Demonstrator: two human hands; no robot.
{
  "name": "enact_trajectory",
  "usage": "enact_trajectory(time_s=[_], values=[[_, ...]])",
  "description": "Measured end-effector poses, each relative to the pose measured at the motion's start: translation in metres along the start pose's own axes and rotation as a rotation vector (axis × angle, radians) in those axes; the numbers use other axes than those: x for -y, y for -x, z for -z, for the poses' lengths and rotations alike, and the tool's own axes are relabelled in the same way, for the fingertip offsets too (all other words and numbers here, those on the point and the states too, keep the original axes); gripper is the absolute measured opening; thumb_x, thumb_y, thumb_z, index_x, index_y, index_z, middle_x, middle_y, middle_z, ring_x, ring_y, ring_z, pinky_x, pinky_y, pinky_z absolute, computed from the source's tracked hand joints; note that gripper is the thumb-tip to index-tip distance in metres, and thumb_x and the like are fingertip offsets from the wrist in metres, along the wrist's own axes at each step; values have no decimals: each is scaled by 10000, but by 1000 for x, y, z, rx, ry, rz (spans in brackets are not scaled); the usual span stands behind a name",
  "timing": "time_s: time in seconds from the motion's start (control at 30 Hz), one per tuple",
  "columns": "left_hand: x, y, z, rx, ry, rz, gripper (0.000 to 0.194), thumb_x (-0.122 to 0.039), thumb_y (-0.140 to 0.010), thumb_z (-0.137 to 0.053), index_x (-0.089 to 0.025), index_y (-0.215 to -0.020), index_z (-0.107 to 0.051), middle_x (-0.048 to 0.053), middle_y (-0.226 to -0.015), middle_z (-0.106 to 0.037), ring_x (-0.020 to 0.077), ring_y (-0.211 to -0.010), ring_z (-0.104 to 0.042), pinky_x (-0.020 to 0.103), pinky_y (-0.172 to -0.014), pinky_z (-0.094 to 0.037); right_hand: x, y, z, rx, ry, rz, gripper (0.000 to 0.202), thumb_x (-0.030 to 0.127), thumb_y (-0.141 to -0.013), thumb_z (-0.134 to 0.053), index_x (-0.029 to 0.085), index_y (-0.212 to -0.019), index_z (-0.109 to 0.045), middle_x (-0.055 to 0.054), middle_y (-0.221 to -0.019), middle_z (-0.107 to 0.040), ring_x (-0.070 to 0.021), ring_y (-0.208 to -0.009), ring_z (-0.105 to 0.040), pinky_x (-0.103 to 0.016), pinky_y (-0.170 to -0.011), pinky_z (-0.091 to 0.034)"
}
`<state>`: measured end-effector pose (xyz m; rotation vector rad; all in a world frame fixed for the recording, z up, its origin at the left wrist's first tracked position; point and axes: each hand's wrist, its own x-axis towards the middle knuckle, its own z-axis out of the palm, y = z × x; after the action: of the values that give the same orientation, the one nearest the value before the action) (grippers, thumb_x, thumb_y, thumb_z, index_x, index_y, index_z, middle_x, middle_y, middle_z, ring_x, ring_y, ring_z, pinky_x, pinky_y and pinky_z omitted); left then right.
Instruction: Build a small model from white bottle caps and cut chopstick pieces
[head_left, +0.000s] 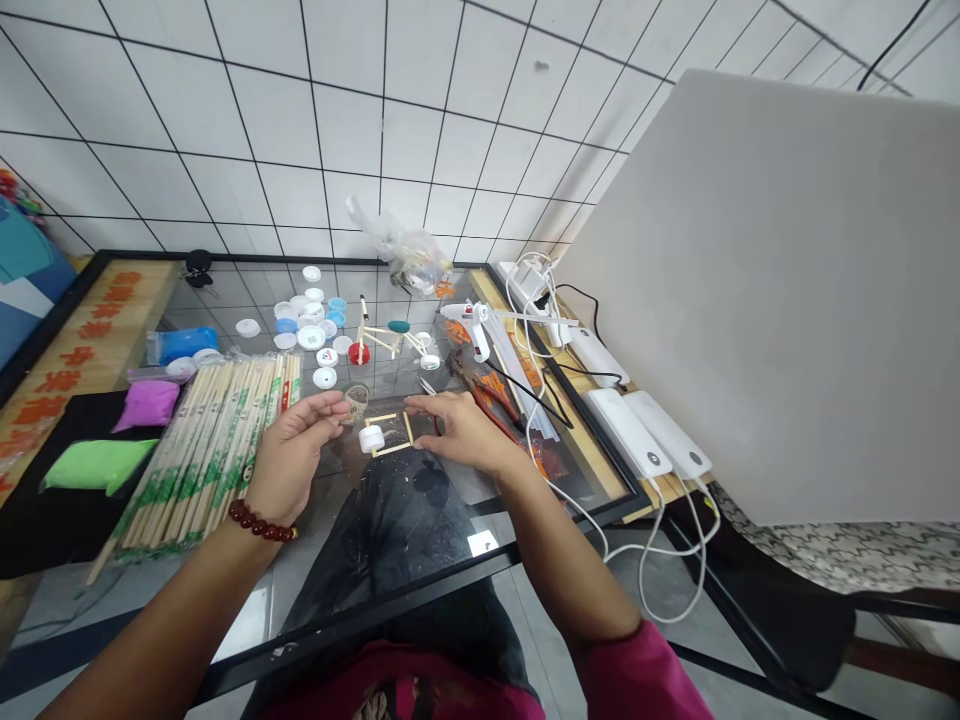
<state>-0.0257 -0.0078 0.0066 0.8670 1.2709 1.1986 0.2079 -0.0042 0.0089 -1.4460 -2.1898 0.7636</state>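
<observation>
My left hand [296, 445], with a beaded bracelet at its wrist, pinches a small clear round piece [355, 404] between thumb and fingertips. To its right, a small frame of wooden sticks [393, 451] lies on the dark glass table, with a white cap [371, 438] at its left end. My right hand [450, 428] rests at the right end of this frame, thumb and index finger apart on either side of the end stick [409, 429]. Whether the fingertips touch the stick is hard to tell.
Bundled chopsticks [202, 450] and clay packs [97, 465] lie left. Bottle caps [311, 337] and a stick model [379, 340] stand behind. Pliers [491, 398], a glue gun [474, 325], white power banks [626, 430] and cables are at the right.
</observation>
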Motion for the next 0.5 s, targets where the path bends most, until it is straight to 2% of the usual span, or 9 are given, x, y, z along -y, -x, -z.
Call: enact_trajectory(time_s=[0.17, 0.33, 0.5], values=[[-1, 2, -2, 43, -83, -21, 325, -232, -662, -761, -182, -981, -731, 86, -1026, -751, 248, -1020, -659, 426, -995, -483, 1, -1, 1, 8, -44, 4, 597, 125, -744, -808, 223, -1309, -643, -60, -1215, -727, -242, -1144, -646, -376, -1027, -408], [4, 2, -1, 66, -119, -41, 338, -265, -670, -779, -187, -996, -731, 95, -1066, -746, 250, -1065, -662, 406, -1025, -477, 0, -2, 0, 10, -66, 10, 595, 118, -738, -810, 230, -1300, -651, -57, -1224, -726, -247, -1150, -645, -381, -1033, -407], [7, -2, 4, 114, -186, -73, 342, -255, -670, -739, -203, -1007, -727, 86, -1066, -741, 256, -1043, -662, 438, -1036, -465, -4, -4, -1, 14, -60, 23, 592, 136, -743, -813, 246, -1302, -652, -49, -1206, -736, -247, -1134, -655, -391, -1032, -407]])
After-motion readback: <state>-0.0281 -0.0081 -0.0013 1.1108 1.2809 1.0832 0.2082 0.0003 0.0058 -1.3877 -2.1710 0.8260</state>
